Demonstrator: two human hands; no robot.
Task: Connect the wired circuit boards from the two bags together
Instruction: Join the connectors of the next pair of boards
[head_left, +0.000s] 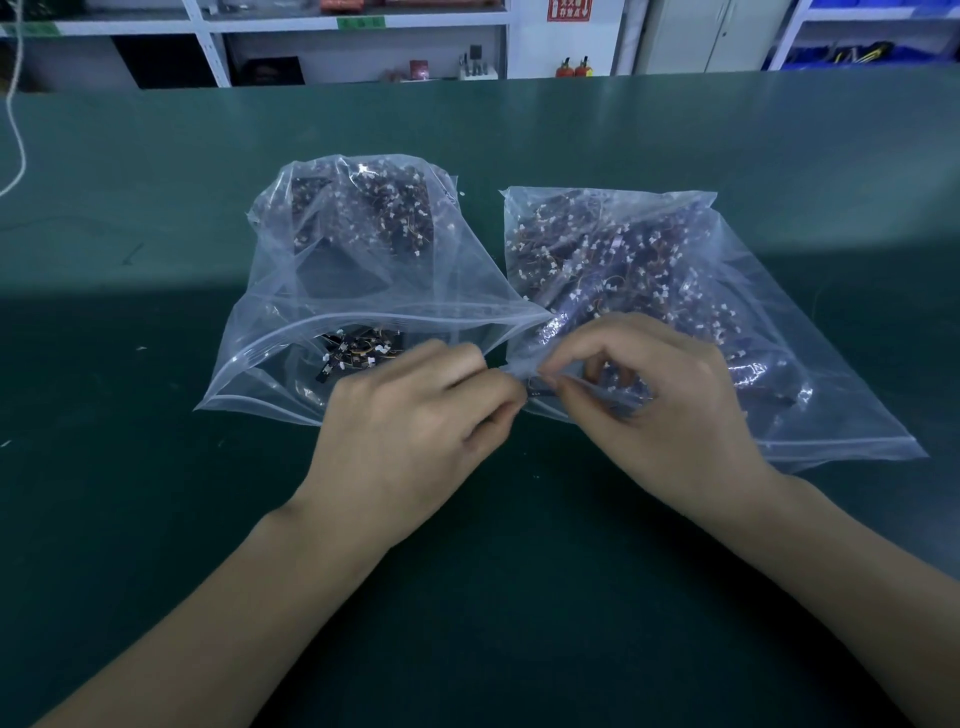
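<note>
Bags of clear, crinkly zip-seal plastic lie mid-frame on the dark green table (156, 519) — left bag (291, 291) gaping, right bag (779, 364) still sealed. Left hand (410, 421) and right hand (660, 410) each pinch its near-left lip; peel evenly. Small dark wired circuit boards (358, 353) with white plugs fill both.

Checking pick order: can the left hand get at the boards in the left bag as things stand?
Probably yes. The left bag has its zip mouth gaping toward the person, with wired boards showing just inside. The left hand is beside that mouth, but it is pinching the right bag's edge with the right hand.
</note>
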